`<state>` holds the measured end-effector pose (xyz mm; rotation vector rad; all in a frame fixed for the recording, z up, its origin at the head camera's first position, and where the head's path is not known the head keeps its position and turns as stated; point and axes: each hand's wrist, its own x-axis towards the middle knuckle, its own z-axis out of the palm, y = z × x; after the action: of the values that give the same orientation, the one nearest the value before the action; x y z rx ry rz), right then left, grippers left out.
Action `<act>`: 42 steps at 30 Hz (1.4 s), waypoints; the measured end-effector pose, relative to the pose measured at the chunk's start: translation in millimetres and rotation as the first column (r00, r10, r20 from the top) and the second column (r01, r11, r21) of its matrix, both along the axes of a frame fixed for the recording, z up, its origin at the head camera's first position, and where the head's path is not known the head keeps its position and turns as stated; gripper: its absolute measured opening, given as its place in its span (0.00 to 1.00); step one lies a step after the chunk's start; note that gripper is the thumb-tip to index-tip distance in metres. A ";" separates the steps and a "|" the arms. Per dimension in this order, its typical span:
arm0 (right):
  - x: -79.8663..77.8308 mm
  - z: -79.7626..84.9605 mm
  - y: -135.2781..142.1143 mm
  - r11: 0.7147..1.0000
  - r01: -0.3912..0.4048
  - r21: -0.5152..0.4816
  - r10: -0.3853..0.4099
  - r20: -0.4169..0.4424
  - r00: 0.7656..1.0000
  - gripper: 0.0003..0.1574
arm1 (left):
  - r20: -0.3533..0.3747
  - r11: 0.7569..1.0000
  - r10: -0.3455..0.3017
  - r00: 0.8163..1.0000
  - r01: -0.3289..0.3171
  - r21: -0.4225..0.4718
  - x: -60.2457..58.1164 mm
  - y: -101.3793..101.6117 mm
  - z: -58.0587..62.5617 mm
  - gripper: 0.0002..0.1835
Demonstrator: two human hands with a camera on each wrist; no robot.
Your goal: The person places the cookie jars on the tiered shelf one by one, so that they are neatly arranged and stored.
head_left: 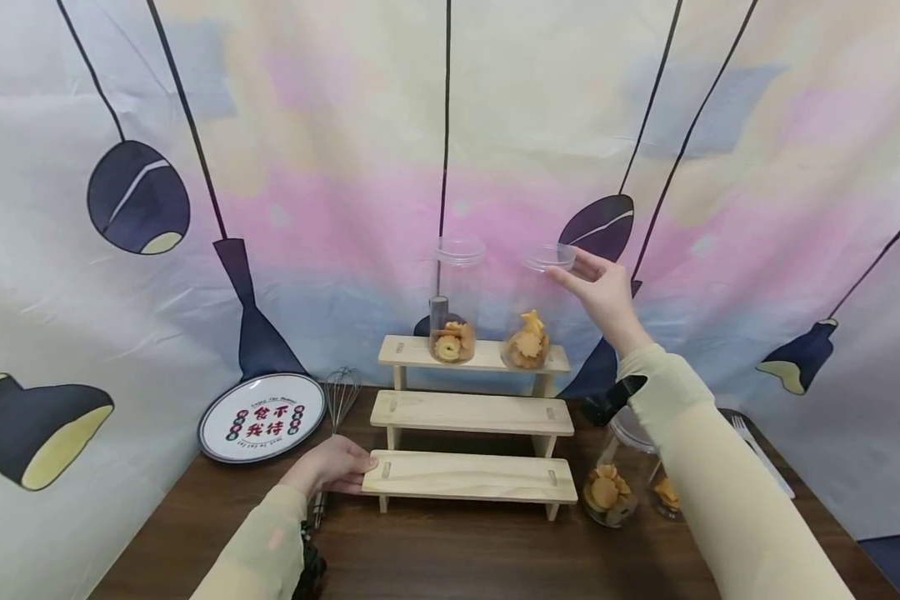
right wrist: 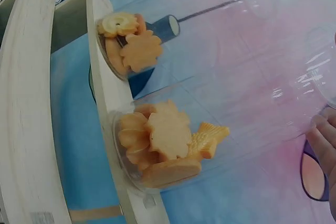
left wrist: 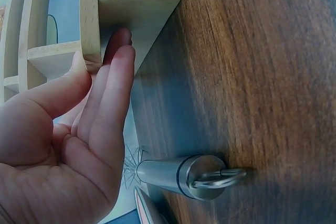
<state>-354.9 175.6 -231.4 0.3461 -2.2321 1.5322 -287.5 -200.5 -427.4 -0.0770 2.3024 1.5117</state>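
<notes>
A three-step wooden stand [head_left: 471, 477] is on the dark table. My left hand [head_left: 332, 464] pinches the left end of its lowest step, and the left wrist view shows the thumb on one face and straight fingers along the other. My right hand [head_left: 602, 293] grips the lidded top of a clear jar [head_left: 527, 344] at the right of the top step. Cookies [right wrist: 167, 132] lie in the bottom of that jar, one of them fish-shaped. To its left on the same step stands another clear jar [head_left: 452, 333], also with cookies [right wrist: 140, 51] inside.
A white plate [head_left: 262, 418] with a dark rim leans on the backdrop at left. Beside it is a metal whisk [left wrist: 168, 174]. Right of the stand, under my right forearm, are more cookie jars [head_left: 611, 492]. A fork [head_left: 753, 442] lies farther right.
</notes>
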 end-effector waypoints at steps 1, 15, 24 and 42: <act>-2.3 -0.8 -2.0 1.000 -0.002 -0.008 0.002 -0.001 1.000 0.45 | 0.000 1.000 0.002 1.000 -0.002 0.000 -0.2 0.1 0.1 0.16; -11.6 -7.1 -10.6 0.999 -0.046 0.005 0.046 0.022 0.999 0.47 | -0.006 0.999 -0.039 0.999 0.039 0.029 -1.5 -1.7 1.1 0.17; -6.7 -3.9 -6.0 0.996 -0.081 0.025 0.081 0.035 0.996 0.46 | 0.012 0.999 -0.027 1.000 0.026 0.022 -1.3 -0.9 3.2 0.17; 30.7 -26.7 58.0 0.986 -0.140 0.089 0.135 0.058 0.989 0.40 | 0.030 1.000 -0.002 1.000 0.003 -0.004 -2.2 -0.1 1.5 0.17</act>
<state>-324.2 233.6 -258.2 0.5035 -2.3691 1.5250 -289.7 -200.6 -425.9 -0.0971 2.2812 1.4951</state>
